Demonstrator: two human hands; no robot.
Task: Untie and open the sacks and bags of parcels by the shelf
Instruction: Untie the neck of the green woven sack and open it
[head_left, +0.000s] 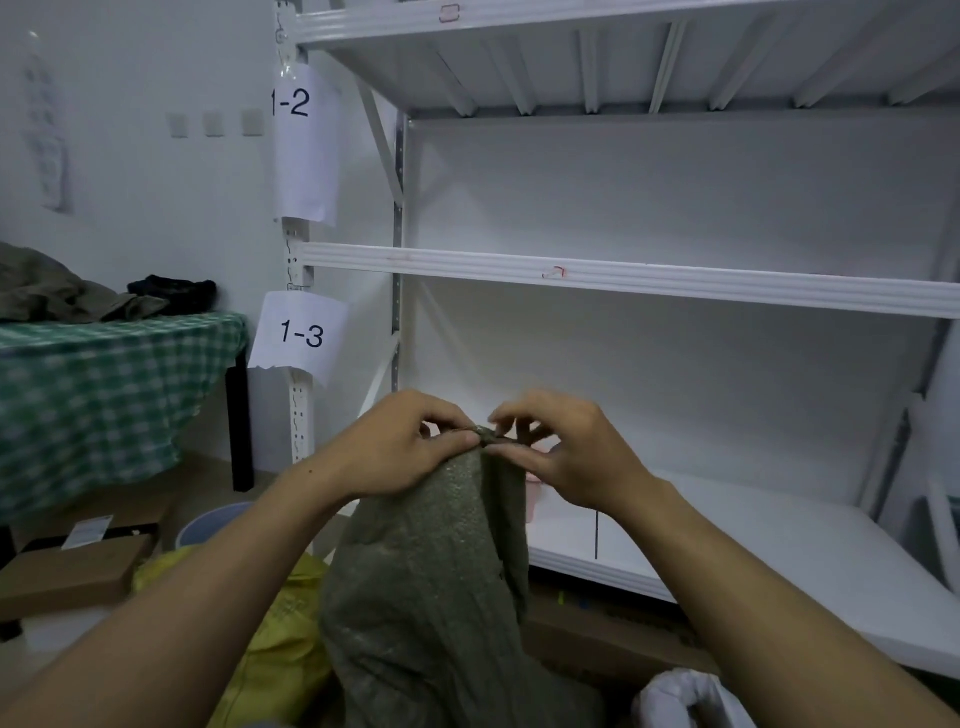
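A grey-green sack (431, 597) was seen standing upright in the lower middle of the view, in front of the white shelf (623, 278). Its tied neck (485, 435) was gathered to a small knot at the top. That knot lay directly between the two hands, touching both.

From 9 o'clock of the knot it was pinched by the left hand (400, 447), thumb below and curled fingers above. From 3 o'clock it was pinched by the right hand (566, 452), thumb and forefinger closed on the knot and the other fingers loosely bent behind. Both forearms were stretched in from the bottom corners.

At 8 o'clock of the sack, and touching it, a yellow sack (280, 639) was lying. At 4 o'clock, a white bag (685, 696) was partly cut off by the bottom edge.

Farther out at 9 o'clock a bluish bucket (208, 525) and a cardboard box (67, 577) were seen on the floor, below a table with a green checked cloth (104, 389). At 11 o'clock a paper label marked 1-3 (301, 335) was hung on the shelf post.
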